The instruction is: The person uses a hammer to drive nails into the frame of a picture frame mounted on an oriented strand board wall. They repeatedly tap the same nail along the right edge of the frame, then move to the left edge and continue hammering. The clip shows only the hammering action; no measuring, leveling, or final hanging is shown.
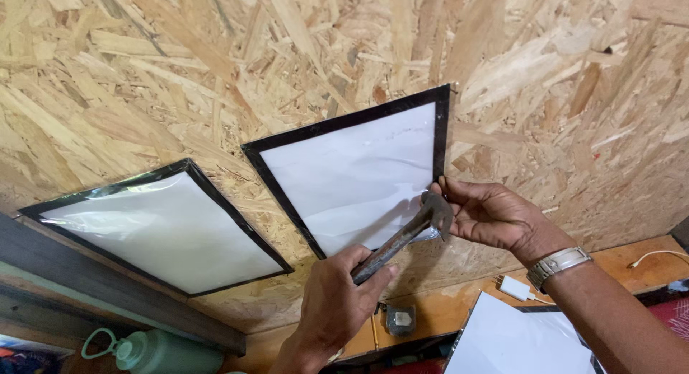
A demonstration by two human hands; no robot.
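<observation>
Left hand [337, 302] fingers clamped on hammer [402, 237] handle; its long axis ran up-right, head just left of right hand [488, 216] fingers pinched together at sheet [359, 180] lower-right corner.

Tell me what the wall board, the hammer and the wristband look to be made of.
Wall board: pressed wood-strand board, raw and unpainted; large flat chips show. Hammer, held in the left hand: dull, dark metal head and shaft, likely steel, possibly rusted. Wristband: silvery metal links, shiny.
</observation>
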